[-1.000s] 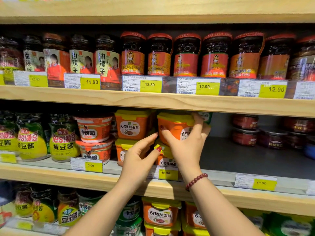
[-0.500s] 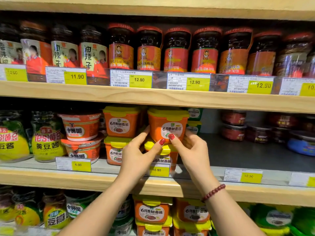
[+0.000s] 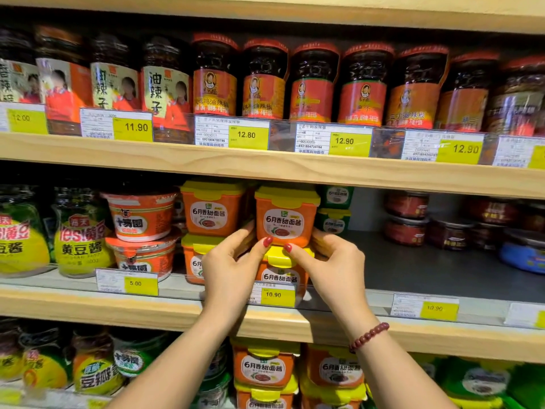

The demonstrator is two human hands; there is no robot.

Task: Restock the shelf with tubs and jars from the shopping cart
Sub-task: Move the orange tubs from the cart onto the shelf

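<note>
Orange tub [image 3: 284,219], squarish glossy plastic with a yellow snap-on lid, sits stacked on a matching tub [image 3: 280,274] on the middle wooden shelf [image 3: 118,305]. My left hand [image 3: 233,270] and right hand [image 3: 333,267] both clasp its lower sides, thumbs on the front edge. Its oval label reads 6月香甜面酱; the yellow tag [image 3: 274,295] beneath says 10.90.

Left hand [image 3: 233,270], right hand [image 3: 334,265], outstretched, fingers around one tub [image 3: 284,216].

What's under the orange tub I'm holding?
The held tub sits on a second orange tub. Your left hand and right hand hide its lid's sides; a price tag covers its base.
</note>
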